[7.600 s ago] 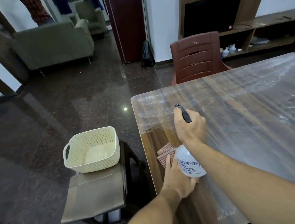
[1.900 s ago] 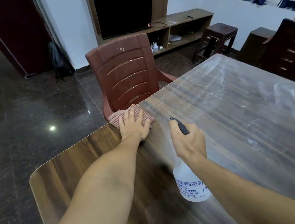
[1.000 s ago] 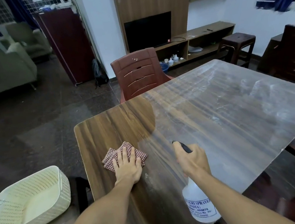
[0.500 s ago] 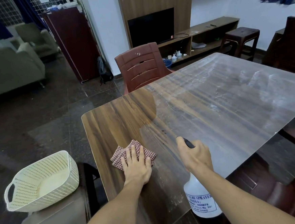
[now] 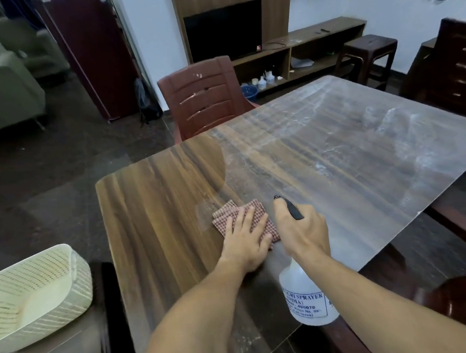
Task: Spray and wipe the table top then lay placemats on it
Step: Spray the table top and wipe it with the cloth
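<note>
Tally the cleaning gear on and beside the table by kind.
Checked cloth: 1, pressed flat under the left hand
Spray bottle: 1, gripped by the right hand
White basket: 1, beside the table
Total: 3

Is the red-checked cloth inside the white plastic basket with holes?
No, the red-checked cloth lies on the brown wooden table top under the left hand; the white plastic basket sits off to the side.
</note>
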